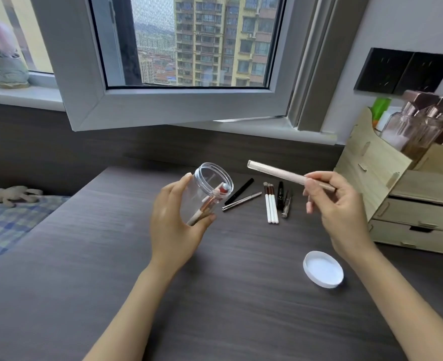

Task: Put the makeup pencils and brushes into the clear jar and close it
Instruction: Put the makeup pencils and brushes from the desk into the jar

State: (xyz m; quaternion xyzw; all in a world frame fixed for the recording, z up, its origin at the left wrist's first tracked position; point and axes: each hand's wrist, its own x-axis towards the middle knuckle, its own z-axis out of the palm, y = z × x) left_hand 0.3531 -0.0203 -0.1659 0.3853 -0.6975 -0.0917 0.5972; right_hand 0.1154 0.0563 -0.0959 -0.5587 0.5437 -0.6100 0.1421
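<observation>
The clear plastic jar (210,188), lidless and tilted with its mouth toward the window, is held off the dark wood-grain counter (215,295) in the left hand (174,225), fingers wrapped round its lower wall; the right hand (337,204) pinches a long pale pink makeup pencil with a clear cap (285,175) just beside the mouth. To seat it cleanly, the capped end probably wants lining up with the opening and sliding down along the wall, clear of what is already inside: a red-tipped stick (224,189) and a few pale-handled brushes (204,207). On the counter beyond lie a black pencil (239,195), a silver pencil (241,201), three white-handled brushes (271,204) and a black tube (280,195); the round white lid (323,272) rests open side up near the right forearm
</observation>
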